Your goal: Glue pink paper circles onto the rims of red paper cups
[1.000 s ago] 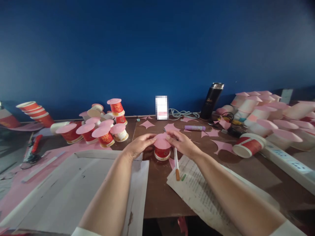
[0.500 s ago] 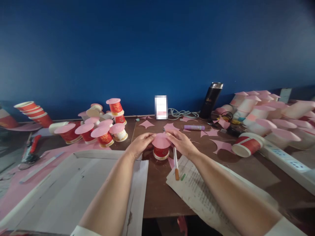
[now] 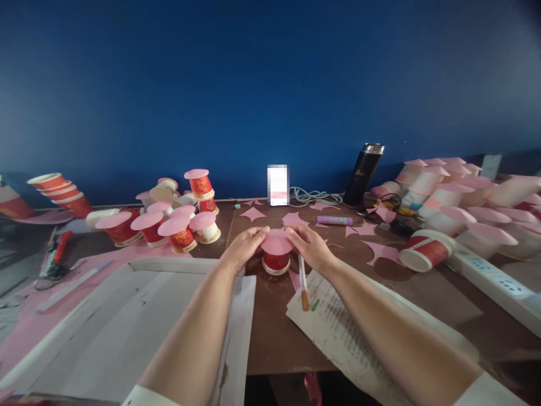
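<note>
In the middle of the table a red paper cup point(image 3: 276, 263) stands upside down, its rim on the wood. A pink paper disc point(image 3: 276, 242) lies on top and overhangs the cup. My left hand point(image 3: 247, 247) pinches the disc's left edge between thumb and fingers. From the other side my right hand point(image 3: 310, 245) pinches the right edge; its far fingers are hidden. A pen point(image 3: 303, 282) with a white barrel and brown end lies just below the right hand, partly over a printed sheet point(image 3: 333, 327).
Left stand several disc-topped cups point(image 3: 177, 239) and a tilted stack of cups point(image 3: 61, 194), behind a white box lid point(image 3: 105, 316). Right are a black flask point(image 3: 366, 175), a purple glue stick point(image 3: 335, 220), a power strip point(image 3: 494, 276), a lying cup point(image 3: 426, 250) and piled cups point(image 3: 452, 197). Pink scraps point(image 3: 380, 252) are scattered around.
Both hands keep hold of the disc on the cup with almost no movement. The whole view has shifted very slightly.
</note>
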The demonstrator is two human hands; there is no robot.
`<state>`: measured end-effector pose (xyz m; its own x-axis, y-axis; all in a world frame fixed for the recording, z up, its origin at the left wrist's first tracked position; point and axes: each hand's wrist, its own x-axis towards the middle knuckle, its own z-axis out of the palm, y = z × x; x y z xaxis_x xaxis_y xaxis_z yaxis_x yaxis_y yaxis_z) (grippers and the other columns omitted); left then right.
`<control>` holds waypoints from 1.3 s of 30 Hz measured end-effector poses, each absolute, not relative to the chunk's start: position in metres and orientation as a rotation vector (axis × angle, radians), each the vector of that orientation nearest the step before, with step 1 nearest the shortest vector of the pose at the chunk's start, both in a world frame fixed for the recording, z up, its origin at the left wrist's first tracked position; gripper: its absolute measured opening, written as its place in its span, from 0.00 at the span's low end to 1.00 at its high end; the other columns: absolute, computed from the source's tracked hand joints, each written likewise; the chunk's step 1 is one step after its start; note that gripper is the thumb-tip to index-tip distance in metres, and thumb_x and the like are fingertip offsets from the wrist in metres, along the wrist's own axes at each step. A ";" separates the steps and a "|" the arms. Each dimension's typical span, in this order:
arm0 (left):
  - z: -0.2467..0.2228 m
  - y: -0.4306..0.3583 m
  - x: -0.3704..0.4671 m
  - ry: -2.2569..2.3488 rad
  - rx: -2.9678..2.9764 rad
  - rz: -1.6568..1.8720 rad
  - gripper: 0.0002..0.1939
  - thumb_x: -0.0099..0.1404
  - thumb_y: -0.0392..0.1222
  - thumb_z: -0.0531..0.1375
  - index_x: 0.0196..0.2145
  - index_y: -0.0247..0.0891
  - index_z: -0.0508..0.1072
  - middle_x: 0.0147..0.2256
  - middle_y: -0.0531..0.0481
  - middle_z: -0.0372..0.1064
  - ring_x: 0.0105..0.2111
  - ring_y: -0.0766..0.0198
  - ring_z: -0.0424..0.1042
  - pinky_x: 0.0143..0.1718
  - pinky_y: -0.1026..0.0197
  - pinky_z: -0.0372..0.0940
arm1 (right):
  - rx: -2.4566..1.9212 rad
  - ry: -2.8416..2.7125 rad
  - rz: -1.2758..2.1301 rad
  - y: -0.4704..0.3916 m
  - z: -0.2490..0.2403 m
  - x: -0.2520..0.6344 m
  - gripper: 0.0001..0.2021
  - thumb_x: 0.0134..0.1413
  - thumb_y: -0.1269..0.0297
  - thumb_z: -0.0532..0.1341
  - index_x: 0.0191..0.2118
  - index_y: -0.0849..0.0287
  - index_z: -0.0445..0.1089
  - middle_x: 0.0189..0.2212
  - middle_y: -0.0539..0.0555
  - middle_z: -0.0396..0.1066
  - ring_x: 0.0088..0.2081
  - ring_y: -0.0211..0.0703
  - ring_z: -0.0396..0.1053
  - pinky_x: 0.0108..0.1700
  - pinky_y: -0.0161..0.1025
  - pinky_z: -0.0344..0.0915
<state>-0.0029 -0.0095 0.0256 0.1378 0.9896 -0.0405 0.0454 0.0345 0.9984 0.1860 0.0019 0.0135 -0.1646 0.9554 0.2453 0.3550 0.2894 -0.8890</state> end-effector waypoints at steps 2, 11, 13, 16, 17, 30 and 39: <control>0.024 -0.009 -0.001 1.216 1.328 1.078 0.24 0.56 0.58 0.61 0.42 0.36 0.75 0.38 0.46 0.75 0.44 0.54 0.70 0.46 0.56 0.63 | -1.234 -1.679 0.846 0.001 0.015 0.183 0.19 0.58 0.50 0.54 0.46 0.57 0.71 0.45 0.54 0.74 0.47 0.46 0.70 0.52 0.43 0.64; 0.013 -0.003 0.004 1.179 1.228 1.139 0.18 0.56 0.51 0.62 0.40 0.37 0.75 0.38 0.47 0.75 0.41 0.57 0.71 0.42 0.59 0.64 | -1.241 -1.635 0.870 0.004 0.010 0.176 0.16 0.55 0.57 0.57 0.47 0.58 0.70 0.45 0.55 0.73 0.47 0.44 0.71 0.51 0.42 0.64; 0.013 -0.003 0.004 1.175 1.212 1.139 0.18 0.56 0.51 0.62 0.40 0.38 0.75 0.37 0.48 0.75 0.39 0.58 0.71 0.41 0.59 0.64 | -1.242 -1.629 0.887 0.005 0.009 0.176 0.17 0.55 0.57 0.58 0.47 0.59 0.70 0.45 0.56 0.74 0.46 0.44 0.71 0.51 0.42 0.64; 0.013 -0.004 0.005 1.202 1.223 1.143 0.17 0.56 0.51 0.62 0.39 0.38 0.75 0.37 0.48 0.75 0.39 0.58 0.71 0.42 0.59 0.63 | -1.244 -1.629 0.887 0.006 0.008 0.177 0.17 0.55 0.57 0.58 0.47 0.59 0.70 0.44 0.56 0.74 0.45 0.44 0.71 0.51 0.43 0.65; 0.013 -0.004 0.005 1.215 1.231 1.151 0.17 0.56 0.51 0.62 0.39 0.38 0.76 0.37 0.48 0.75 0.40 0.57 0.71 0.43 0.59 0.63 | -1.243 -1.628 0.882 0.006 0.008 0.177 0.16 0.55 0.56 0.58 0.47 0.59 0.70 0.43 0.55 0.74 0.45 0.44 0.71 0.51 0.43 0.64; 0.041 -0.017 -0.016 0.970 1.168 0.861 0.31 0.51 0.45 0.69 0.52 0.37 0.69 0.50 0.39 0.69 0.47 0.54 0.70 0.51 0.51 0.63 | -1.161 -1.779 0.942 -0.004 0.012 0.182 0.29 0.46 0.51 0.66 0.54 0.55 0.65 0.53 0.56 0.67 0.54 0.48 0.65 0.54 0.43 0.63; 0.040 -0.016 -0.017 0.938 1.243 0.830 0.31 0.52 0.43 0.69 0.53 0.35 0.68 0.51 0.38 0.69 0.51 0.51 0.68 0.54 0.50 0.61 | -1.205 -1.827 0.953 -0.002 0.010 0.183 0.31 0.44 0.53 0.68 0.55 0.55 0.65 0.51 0.57 0.69 0.52 0.50 0.67 0.52 0.45 0.65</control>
<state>-0.0169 -0.0161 0.0397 0.3989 0.9082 -0.1265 -0.0149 0.1444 0.9894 0.1825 -0.0021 0.0102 -0.2882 0.9413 0.1758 0.3942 0.2839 -0.8741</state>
